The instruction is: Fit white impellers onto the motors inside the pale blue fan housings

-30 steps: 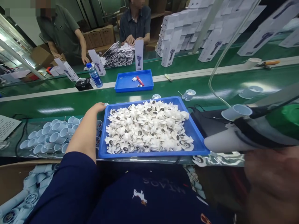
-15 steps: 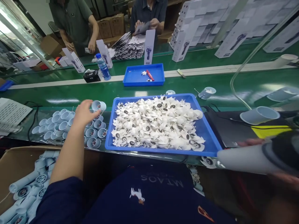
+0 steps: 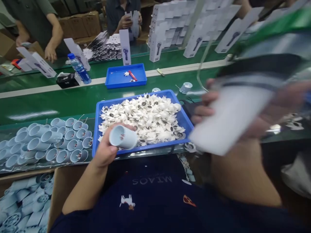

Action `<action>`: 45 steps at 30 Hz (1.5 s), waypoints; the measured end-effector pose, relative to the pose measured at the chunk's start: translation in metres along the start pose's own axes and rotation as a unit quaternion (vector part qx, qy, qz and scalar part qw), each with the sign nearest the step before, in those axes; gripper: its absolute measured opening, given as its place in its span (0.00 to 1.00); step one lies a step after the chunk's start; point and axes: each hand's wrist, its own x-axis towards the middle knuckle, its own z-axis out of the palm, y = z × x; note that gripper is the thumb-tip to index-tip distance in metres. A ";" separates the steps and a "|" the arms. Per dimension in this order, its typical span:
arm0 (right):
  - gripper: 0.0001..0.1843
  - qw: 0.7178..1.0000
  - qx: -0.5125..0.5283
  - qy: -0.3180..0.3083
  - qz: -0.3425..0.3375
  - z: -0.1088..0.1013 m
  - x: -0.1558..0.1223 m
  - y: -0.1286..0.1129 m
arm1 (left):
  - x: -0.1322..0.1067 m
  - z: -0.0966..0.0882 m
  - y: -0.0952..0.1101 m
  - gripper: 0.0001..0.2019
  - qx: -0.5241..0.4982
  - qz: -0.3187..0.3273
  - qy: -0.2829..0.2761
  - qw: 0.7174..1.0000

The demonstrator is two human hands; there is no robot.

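Observation:
My left hand (image 3: 107,149) is wrapped around a light-blue cylindrical fan housing (image 3: 125,137), its open end facing me with small reddish parts inside. It is held over the near edge of a blue tray (image 3: 187,123) heaped with white fan impellers (image 3: 143,119). To the right, my right hand (image 3: 206,103) grips a white cylinder with a black collar (image 3: 233,113), tilted and smeared by motion, so its kind is unclear. More light-blue housings (image 3: 50,136) lie in a stacked group on the left of the bench, wires sticking out of some.
A cardboard box (image 3: 57,197) of light-blue parts stands at lower left. Beyond the tray are a smaller blue tray (image 3: 114,84) with a red marker, a water bottle (image 3: 80,69), and a lone housing (image 3: 186,87). White boxes (image 3: 167,26) are stacked across the bench, where two people work.
My left hand has taken a housing from the group and brought it right and nearer. My right hand has raised the white cylinder and moved it inward. The view has turned right.

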 end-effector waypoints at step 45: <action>0.31 0.932 0.157 0.327 0.003 -0.002 -0.045 0.093 | -0.033 -0.037 0.020 0.30 0.342 -0.013 0.010 0.940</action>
